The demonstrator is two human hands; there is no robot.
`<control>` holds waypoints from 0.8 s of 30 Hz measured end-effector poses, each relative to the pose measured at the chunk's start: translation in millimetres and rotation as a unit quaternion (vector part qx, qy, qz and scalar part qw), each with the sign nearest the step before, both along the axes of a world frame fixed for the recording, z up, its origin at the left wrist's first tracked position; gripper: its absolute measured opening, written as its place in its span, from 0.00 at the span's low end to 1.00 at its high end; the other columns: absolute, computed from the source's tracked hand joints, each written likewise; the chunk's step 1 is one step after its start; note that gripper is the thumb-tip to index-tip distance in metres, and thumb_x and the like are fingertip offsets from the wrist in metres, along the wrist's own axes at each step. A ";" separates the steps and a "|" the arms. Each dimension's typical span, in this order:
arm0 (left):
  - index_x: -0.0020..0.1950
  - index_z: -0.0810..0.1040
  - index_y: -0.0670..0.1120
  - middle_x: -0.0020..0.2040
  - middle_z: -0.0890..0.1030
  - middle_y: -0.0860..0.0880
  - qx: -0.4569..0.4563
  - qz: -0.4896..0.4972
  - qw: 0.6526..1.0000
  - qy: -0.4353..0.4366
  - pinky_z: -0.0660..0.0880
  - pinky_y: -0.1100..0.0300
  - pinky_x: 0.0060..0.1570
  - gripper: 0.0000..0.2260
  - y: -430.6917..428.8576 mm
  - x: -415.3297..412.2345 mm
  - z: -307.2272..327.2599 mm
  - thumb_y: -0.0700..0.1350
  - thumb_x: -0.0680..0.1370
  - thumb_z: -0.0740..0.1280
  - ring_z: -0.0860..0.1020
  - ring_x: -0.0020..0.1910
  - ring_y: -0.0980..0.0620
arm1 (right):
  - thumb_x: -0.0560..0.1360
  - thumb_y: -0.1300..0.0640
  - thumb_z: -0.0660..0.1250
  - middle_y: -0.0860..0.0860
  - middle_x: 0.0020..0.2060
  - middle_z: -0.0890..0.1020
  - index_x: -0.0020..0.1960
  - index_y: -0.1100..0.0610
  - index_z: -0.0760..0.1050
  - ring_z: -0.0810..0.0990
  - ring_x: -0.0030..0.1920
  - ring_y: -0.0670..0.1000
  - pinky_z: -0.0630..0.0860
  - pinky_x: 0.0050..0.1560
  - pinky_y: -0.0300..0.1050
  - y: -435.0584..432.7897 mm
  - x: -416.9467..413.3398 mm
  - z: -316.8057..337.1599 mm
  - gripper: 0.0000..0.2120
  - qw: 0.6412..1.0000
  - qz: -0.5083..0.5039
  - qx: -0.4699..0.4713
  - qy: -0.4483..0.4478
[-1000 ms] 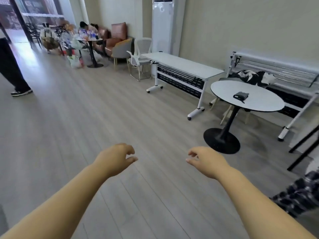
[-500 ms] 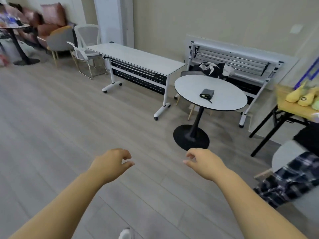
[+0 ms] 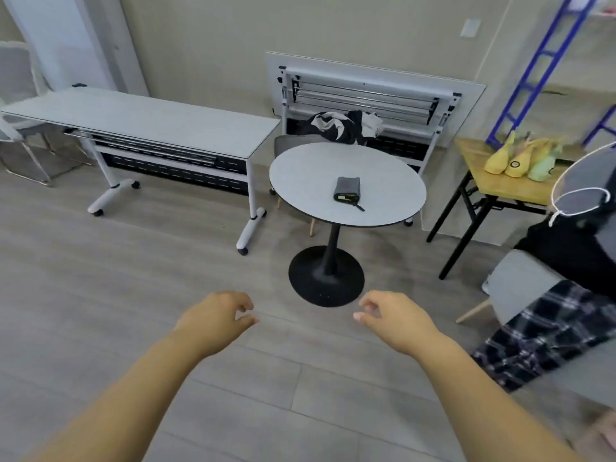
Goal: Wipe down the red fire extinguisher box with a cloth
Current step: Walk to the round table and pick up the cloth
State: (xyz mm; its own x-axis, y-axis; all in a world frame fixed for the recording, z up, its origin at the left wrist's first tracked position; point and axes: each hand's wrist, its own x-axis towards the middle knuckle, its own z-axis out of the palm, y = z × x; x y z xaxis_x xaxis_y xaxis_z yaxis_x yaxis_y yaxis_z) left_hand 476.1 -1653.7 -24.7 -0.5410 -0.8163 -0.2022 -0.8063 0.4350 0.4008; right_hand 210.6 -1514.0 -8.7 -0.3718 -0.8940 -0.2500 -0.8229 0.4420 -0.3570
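Two bare forearms reach forward over a grey wood floor (image 3: 100, 295), seen from head height looking down. The left hand (image 3: 216, 315) at 11 o'clock and the right hand (image 3: 393, 316) at 1 o'clock hang above the floor. Their fingers are loosely curled, thumbs near the fingertips, and neither holds anything.

Straight ahead at 12 o'clock stands a round table (image 3: 300, 201) on a black pedestal base (image 3: 325, 281). On its top, well apart from both hands, lies a small folded grey cloth (image 3: 346, 188) with what looks like a tag or cord at its near edge. The red fire extinguisher box is nowhere in view.

The task appears to be at its very start, fetching the cloth; no wiping has begun. The next move likely calls for stepping up to the round table, reaching over its near rim and closing one hand on the cloth. After that the box must be found elsewhere.

The floor between the hands and the pedestal base lies open. At 10 o'clock a long white table (image 3: 150, 121) on castors stands close beside the round table, one wheeled foot jutting toward the path. At 2 o'clock a wooden table (image 3: 483, 181) with black legs narrows the right side, as does a grey chair (image 3: 520, 288) at 3 o'clock, draped in plaid fabric (image 3: 540, 331). A folded table (image 3: 366, 95) leans against the wall behind.
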 end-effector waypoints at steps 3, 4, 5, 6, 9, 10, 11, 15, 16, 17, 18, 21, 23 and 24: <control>0.56 0.76 0.55 0.54 0.77 0.57 0.015 -0.024 1.000 0.005 0.74 0.57 0.51 0.12 -43.3 -32.0 -5.7 0.58 0.76 0.64 0.76 0.52 0.55 | 0.76 0.43 0.62 0.43 0.54 0.77 0.58 0.47 0.73 0.76 0.53 0.48 0.75 0.52 0.47 -31.8 -25.6 -6.1 0.13 0.999 -0.027 0.024 -0.012; 0.56 0.76 0.55 0.53 0.76 0.57 0.017 -0.032 0.999 0.005 0.74 0.57 0.51 0.12 -56.8 -44.4 -6.9 0.58 0.76 0.64 0.76 0.52 0.54 | 0.76 0.43 0.62 0.44 0.54 0.77 0.57 0.47 0.73 0.76 0.53 0.49 0.75 0.52 0.47 -43.4 -36.1 -9.2 0.13 0.999 -0.035 0.029 -0.015; 0.57 0.76 0.55 0.52 0.76 0.57 0.018 -0.038 0.999 0.004 0.74 0.58 0.51 0.13 -70.5 -57.1 -8.2 0.58 0.76 0.64 0.76 0.52 0.54 | 0.76 0.43 0.63 0.44 0.54 0.77 0.57 0.47 0.73 0.76 0.53 0.49 0.75 0.52 0.47 -55.6 -47.5 -12.9 0.13 0.999 -0.041 0.030 -0.018; 0.57 0.76 0.54 0.51 0.75 0.57 0.016 -0.042 0.999 0.002 0.74 0.58 0.50 0.12 -84.4 -70.4 -9.8 0.57 0.76 0.64 0.76 0.53 0.54 | 0.76 0.43 0.63 0.44 0.53 0.77 0.57 0.47 0.73 0.76 0.53 0.49 0.74 0.51 0.46 -68.1 -59.2 -16.5 0.13 0.998 -0.048 0.030 -0.022; 0.56 0.76 0.55 0.52 0.76 0.57 0.018 -0.042 0.999 0.003 0.74 0.58 0.50 0.12 -128.4 -111.2 -16.6 0.58 0.76 0.64 0.76 0.52 0.55 | 0.76 0.44 0.63 0.42 0.51 0.75 0.57 0.47 0.73 0.74 0.50 0.46 0.71 0.47 0.43 -108.2 -97.3 -27.3 0.12 0.998 -0.055 0.025 -0.024; 0.56 0.76 0.56 0.51 0.75 0.58 0.020 -0.040 0.999 0.001 0.74 0.58 0.50 0.12 -143.4 -125.3 -18.4 0.58 0.76 0.64 0.77 0.52 0.55 | 0.76 0.44 0.63 0.41 0.50 0.74 0.57 0.47 0.73 0.74 0.50 0.46 0.70 0.47 0.42 -122.4 -111.3 -31.9 0.12 0.998 -0.055 0.025 -0.022; 0.56 0.76 0.56 0.50 0.75 0.58 0.020 -0.039 0.999 0.001 0.75 0.57 0.50 0.12 -158.6 -139.9 -19.9 0.59 0.76 0.64 0.77 0.52 0.55 | 0.76 0.44 0.62 0.41 0.49 0.74 0.56 0.46 0.73 0.73 0.49 0.45 0.70 0.46 0.42 -137.3 -126.0 -37.0 0.11 0.998 -0.054 0.025 -0.021; 0.56 0.76 0.57 0.51 0.75 0.59 0.016 -0.038 0.999 -0.008 0.73 0.58 0.48 0.11 -217.5 -197.4 -16.6 0.58 0.76 0.63 0.76 0.52 0.56 | 0.76 0.44 0.62 0.42 0.47 0.76 0.48 0.45 0.70 0.73 0.46 0.45 0.72 0.46 0.43 -195.9 -183.1 -53.6 0.06 0.997 -0.055 0.036 -0.032; 0.55 0.76 0.56 0.50 0.75 0.59 0.016 -0.036 0.999 -0.007 0.72 0.59 0.47 0.11 -231.4 -209.9 -15.4 0.58 0.76 0.63 0.76 0.52 0.56 | 0.76 0.43 0.62 0.42 0.48 0.76 0.49 0.45 0.71 0.74 0.47 0.46 0.73 0.48 0.44 -210.2 -195.4 -56.4 0.07 0.997 -0.055 0.041 -0.033; 0.54 0.76 0.56 0.50 0.75 0.60 0.015 -0.032 0.999 -0.003 0.73 0.58 0.47 0.10 -245.2 -221.7 -14.8 0.58 0.76 0.63 0.76 0.52 0.56 | 0.76 0.43 0.61 0.43 0.49 0.77 0.52 0.46 0.72 0.75 0.49 0.47 0.73 0.49 0.44 -225.0 -206.9 -58.5 0.09 0.997 -0.054 0.047 -0.030; 0.53 0.76 0.56 0.50 0.75 0.60 0.016 -0.027 1.000 0.001 0.74 0.57 0.49 0.10 -258.2 -232.3 -15.0 0.58 0.76 0.63 0.76 0.52 0.56 | 0.77 0.43 0.61 0.44 0.51 0.77 0.54 0.47 0.72 0.75 0.51 0.47 0.73 0.50 0.45 -239.5 -217.2 -60.1 0.10 0.997 -0.053 0.053 -0.027; 0.53 0.76 0.56 0.50 0.75 0.60 0.026 -0.018 0.999 0.009 0.74 0.57 0.50 0.10 -289.8 -258.7 -19.1 0.59 0.76 0.63 0.76 0.52 0.56 | 0.76 0.44 0.61 0.46 0.50 0.77 0.51 0.47 0.70 0.75 0.48 0.48 0.73 0.48 0.44 -280.8 -243.9 -69.0 0.08 0.996 -0.062 0.061 -0.033; 0.54 0.77 0.56 0.50 0.75 0.59 0.035 -0.020 0.999 0.001 0.74 0.58 0.50 0.11 -306.4 -271.8 -27.6 0.59 0.76 0.63 0.76 0.52 0.56 | 0.77 0.45 0.60 0.46 0.49 0.78 0.50 0.49 0.70 0.75 0.47 0.48 0.74 0.48 0.44 -304.1 -255.8 -76.6 0.08 0.994 -0.070 0.071 -0.043; 0.55 0.76 0.55 0.49 0.75 0.59 0.043 -0.021 0.999 -0.006 0.73 0.59 0.50 0.12 -314.6 -277.2 -33.2 0.59 0.76 0.63 0.76 0.52 0.56 | 0.77 0.46 0.60 0.46 0.50 0.78 0.53 0.49 0.72 0.76 0.48 0.48 0.75 0.49 0.44 -315.2 -260.8 -80.5 0.09 0.993 -0.072 0.078 -0.047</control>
State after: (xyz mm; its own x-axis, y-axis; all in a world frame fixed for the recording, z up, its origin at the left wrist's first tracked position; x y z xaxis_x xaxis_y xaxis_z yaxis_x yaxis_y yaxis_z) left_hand 198.9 -1968.3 -57.9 -0.5709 -0.7726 -0.2779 -0.7936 0.4323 0.4282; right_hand -50.2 -1829.1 -89.2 -0.4611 -0.7811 -0.4210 -0.7136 0.6084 -0.3474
